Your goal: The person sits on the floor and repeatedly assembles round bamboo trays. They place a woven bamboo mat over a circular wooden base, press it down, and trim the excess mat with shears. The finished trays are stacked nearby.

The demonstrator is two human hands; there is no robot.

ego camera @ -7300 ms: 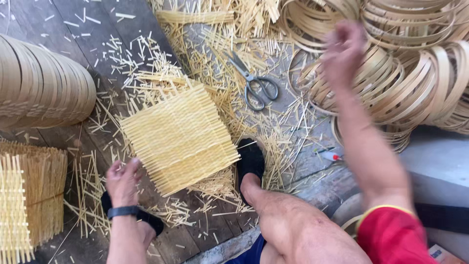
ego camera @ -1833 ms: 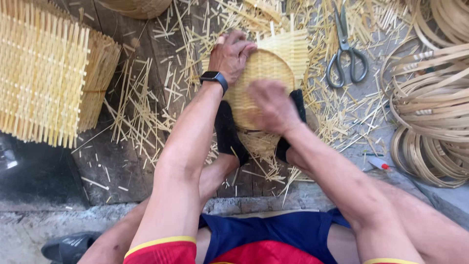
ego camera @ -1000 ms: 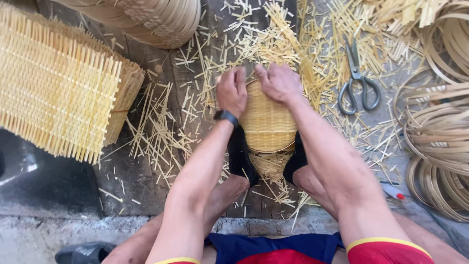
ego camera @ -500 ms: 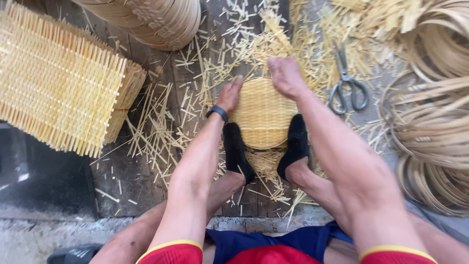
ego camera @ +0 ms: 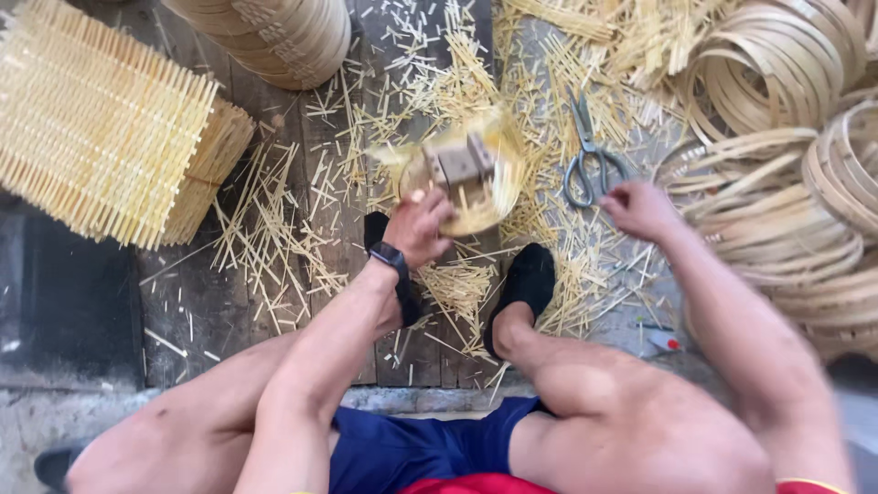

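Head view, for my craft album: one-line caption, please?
Left hand lifts a blurred woven bamboo piece; right hand hangs near scissors amid offcuts.

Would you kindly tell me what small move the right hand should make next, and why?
Probably a short reach to the scissors: the right hand is empty and hovers just beside their handles, while the left hand holds the small woven basket up, its rim blurred.

The woven basket (ego camera: 462, 174), pressed flat to the floor under both hands half a second ago, is now lifted and tipped in the left hand (ego camera: 419, 224); the right hand (ego camera: 640, 209) has let go and moved right, near the scissors (ego camera: 590, 160).
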